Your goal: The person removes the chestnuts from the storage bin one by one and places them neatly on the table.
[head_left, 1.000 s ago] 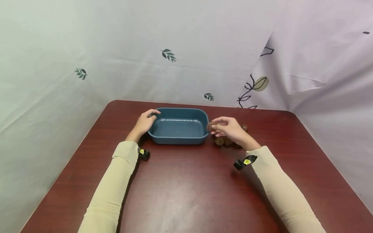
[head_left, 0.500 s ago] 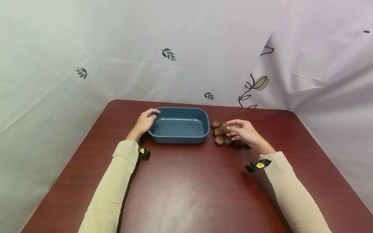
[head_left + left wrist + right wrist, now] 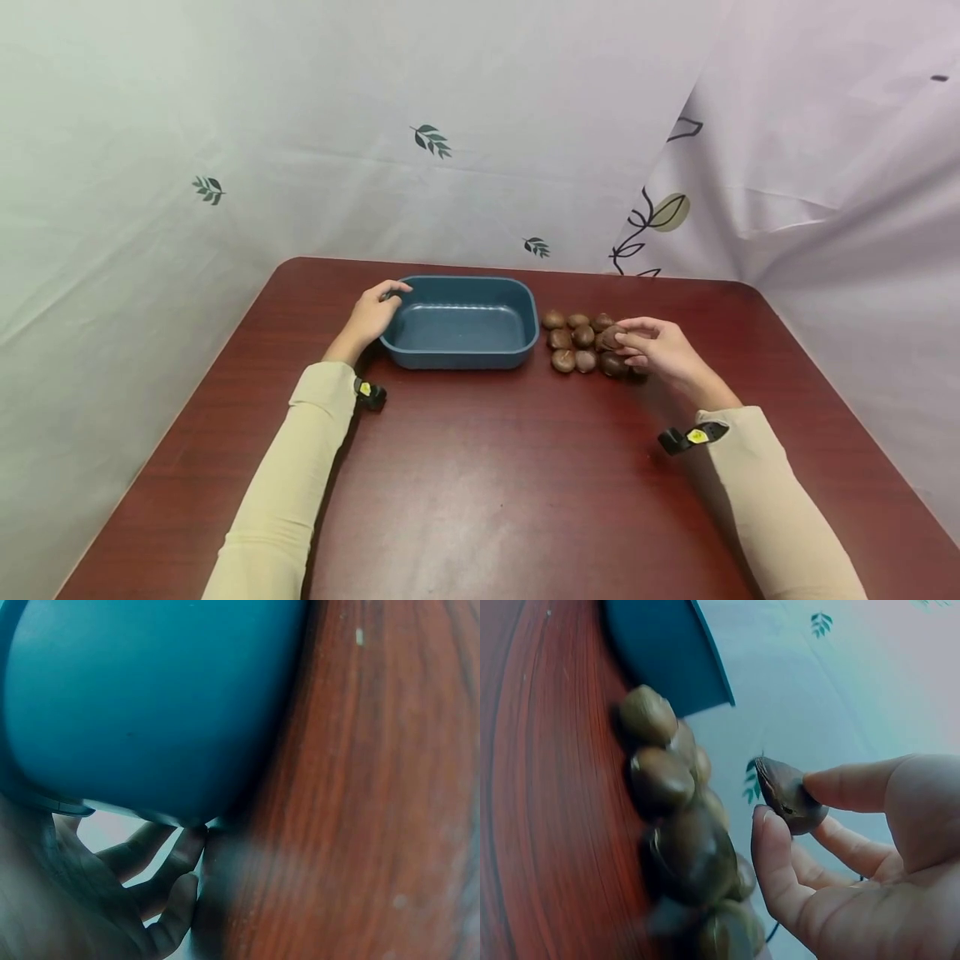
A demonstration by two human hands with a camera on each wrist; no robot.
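A blue rectangular plastic tub [image 3: 459, 362] stands at the back of the table. My left hand [image 3: 372, 313] grips its left end by the rim; in the left wrist view several fingers [image 3: 161, 889] show along the outer wall. My right hand [image 3: 663, 354] pinches a brown chestnut [image 3: 789, 796] between thumb and fingertips, close over the right part of a group of chestnuts [image 3: 584, 361]. These lie in rough rows just right of the tub. The held chestnut has a pointed end and appears raised above the others in the right wrist view.
The tub's inner floor [image 3: 461, 332] shows bare. A reddish-brown wooden table [image 3: 480, 483] spreads out in front of both arms. Pale fabric with leaf prints [image 3: 480, 192] hangs right behind the table's far edge and along both sides.
My right hand, pinching a chestnut, has moved right from beside the tub's right rim to the far side of the group, uncovering more chestnuts. My left hand and the tub have stayed put.
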